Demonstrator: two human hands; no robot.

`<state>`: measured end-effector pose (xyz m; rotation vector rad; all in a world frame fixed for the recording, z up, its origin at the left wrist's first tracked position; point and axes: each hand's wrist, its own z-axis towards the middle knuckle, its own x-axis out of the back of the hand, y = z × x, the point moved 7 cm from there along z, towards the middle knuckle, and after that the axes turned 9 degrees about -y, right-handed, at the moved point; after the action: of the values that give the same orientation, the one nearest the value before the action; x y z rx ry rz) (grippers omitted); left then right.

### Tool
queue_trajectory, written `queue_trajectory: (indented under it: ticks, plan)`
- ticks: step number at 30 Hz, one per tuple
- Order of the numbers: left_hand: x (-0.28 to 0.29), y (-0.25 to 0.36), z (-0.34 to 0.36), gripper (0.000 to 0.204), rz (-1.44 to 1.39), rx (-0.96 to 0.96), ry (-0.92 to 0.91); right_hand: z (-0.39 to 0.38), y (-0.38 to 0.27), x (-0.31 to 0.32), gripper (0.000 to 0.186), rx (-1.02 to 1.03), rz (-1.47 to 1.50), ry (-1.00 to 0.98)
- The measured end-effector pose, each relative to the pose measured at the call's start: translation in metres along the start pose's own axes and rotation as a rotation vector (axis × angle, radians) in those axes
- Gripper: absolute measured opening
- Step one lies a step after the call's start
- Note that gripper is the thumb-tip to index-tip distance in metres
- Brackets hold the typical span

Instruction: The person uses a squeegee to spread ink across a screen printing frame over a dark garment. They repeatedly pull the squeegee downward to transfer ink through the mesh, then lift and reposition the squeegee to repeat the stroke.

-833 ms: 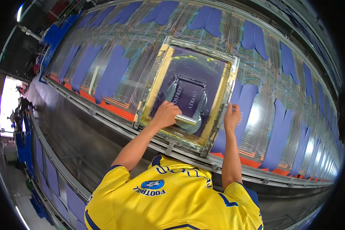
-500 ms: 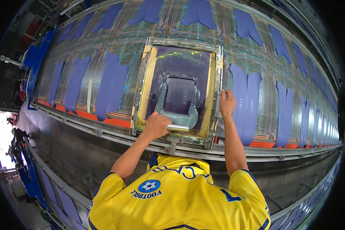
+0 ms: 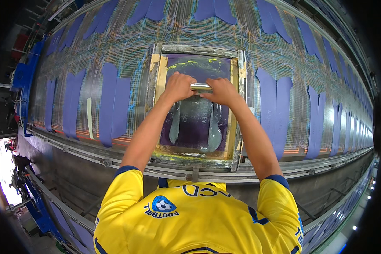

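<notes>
Both my hands grip a squeegee [image 3: 201, 87] with a shiny metal handle, held crosswise over the far half of a screen-printing frame [image 3: 241, 63]. My left hand [image 3: 180, 87] is closed round its left end, my right hand [image 3: 222, 92] round its right end. The hands hide most of the squeegee and its blade edge. Nearer to me, grey-green ink [image 3: 215, 134] lies in two thick streaks on the dark mesh [image 3: 190, 135], joined by a thin smear. Pale lettering shows faintly between the streaks. Yellow ink marks the mesh's far end.
The frame sits on a long printing table with a metal rail [image 3: 127, 165] along its near edge. Purple cut pieces [image 3: 275, 106] lie in rows on both sides. Left of the frame is a pale narrow strip [image 3: 89, 118]. Blue machinery [image 3: 24, 84] stands at the table's left end.
My right hand has left the frame's right edge and joined the left on the squeegee. The squeegee has moved from the mesh's near end to the far half, and the ink has spread.
</notes>
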<state>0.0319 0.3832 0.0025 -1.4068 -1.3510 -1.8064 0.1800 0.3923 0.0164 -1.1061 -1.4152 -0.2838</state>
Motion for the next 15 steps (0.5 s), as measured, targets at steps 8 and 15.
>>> queue_trajectory:
  ticks: [8,15]
  plan:
    - [-0.039,0.085,-0.140,0.026,-0.112,-0.005,0.050,-0.128,-0.062,-0.077,0.025,0.117,0.013,0.030]
    - [-0.003,0.031,-0.015,0.011,0.060,-0.052,0.040,-0.018,0.008,-0.013,0.025,0.037,-0.133,0.003]
